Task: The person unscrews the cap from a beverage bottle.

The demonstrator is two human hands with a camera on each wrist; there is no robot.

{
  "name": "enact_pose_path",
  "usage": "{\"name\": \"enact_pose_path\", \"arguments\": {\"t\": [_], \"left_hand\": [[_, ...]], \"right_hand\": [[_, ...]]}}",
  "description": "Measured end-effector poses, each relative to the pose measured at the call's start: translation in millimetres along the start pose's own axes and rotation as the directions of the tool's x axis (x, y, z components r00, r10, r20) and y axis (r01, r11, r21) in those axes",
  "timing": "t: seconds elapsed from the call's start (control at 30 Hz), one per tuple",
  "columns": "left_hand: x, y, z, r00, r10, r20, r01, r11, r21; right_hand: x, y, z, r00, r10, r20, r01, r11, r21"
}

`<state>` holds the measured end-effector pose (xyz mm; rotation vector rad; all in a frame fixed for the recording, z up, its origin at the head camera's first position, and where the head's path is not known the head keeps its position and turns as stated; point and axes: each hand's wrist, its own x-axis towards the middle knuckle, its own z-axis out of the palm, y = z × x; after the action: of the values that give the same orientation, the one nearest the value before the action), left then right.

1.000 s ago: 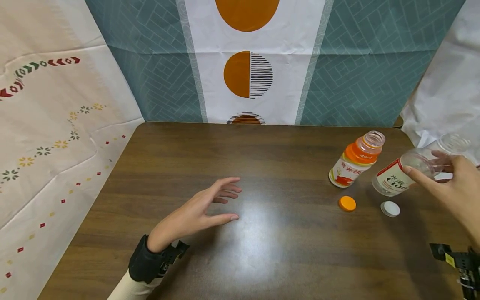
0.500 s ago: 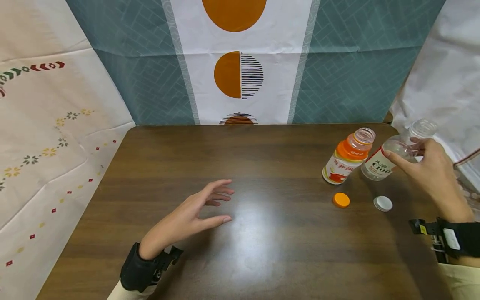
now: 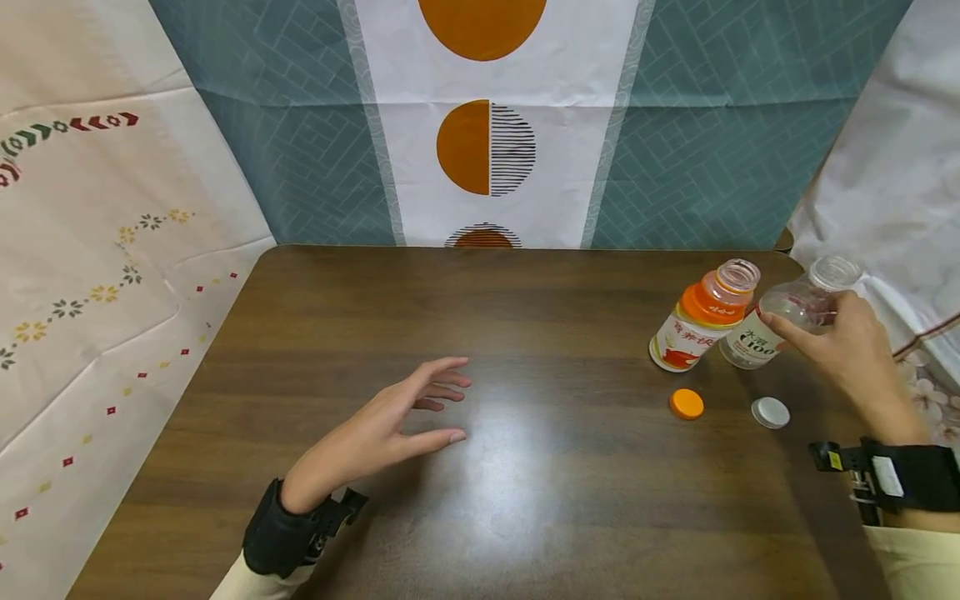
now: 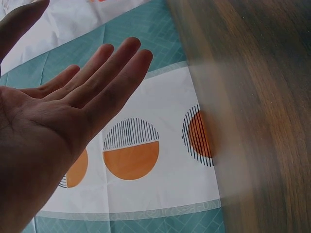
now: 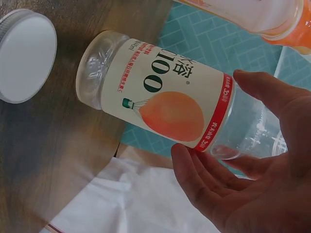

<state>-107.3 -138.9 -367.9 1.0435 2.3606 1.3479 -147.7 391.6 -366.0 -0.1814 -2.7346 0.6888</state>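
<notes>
My right hand (image 3: 855, 350) grips a clear plastic bottle (image 5: 155, 92) around its upper part, thumb on one side and fingers on the other. Its cream label bears a red band and an orange fruit picture; the mouth is uncapped in the head view. Directly left of it stands an uncapped bottle with an orange shoulder (image 3: 693, 329) and a white label. A white cap (image 3: 770, 412) and an orange cap (image 3: 686, 404) lie in front of the bottles. My left hand (image 3: 397, 421) hovers over the middle left of the table, fingers extended and holding nothing.
The brown wooden table (image 3: 480, 317) ends at a teal and white cloth (image 3: 495, 125) with printed circles. White patterned cloth (image 3: 112, 333) hangs along the left side, and more white cloth (image 3: 892, 150) at the right.
My right hand has shifted the clear bottle left, close beside the orange-shouldered bottle. My left hand keeps its pose. The head view has shifted slightly.
</notes>
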Motion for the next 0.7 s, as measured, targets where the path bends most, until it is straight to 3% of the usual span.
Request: {"name": "enact_pose_path", "arguments": {"t": [0.53, 0.7], "left_hand": [[0.2, -1.7, 1.0, 1.0, 0.019, -0.014, -0.019, 1.0, 0.003], [-0.1, -0.8, -0.1, 1.0, 0.008, -0.003, -0.008, 1.0, 0.002]], "right_hand": [[-5.4, 5.3, -3.3, 1.0, -0.03, -0.002, 0.03, 0.999, -0.026], [-6.5, 10.6, -0.8, 0.996, -0.041, 0.074, 0.043, 0.999, -0.03]]}}
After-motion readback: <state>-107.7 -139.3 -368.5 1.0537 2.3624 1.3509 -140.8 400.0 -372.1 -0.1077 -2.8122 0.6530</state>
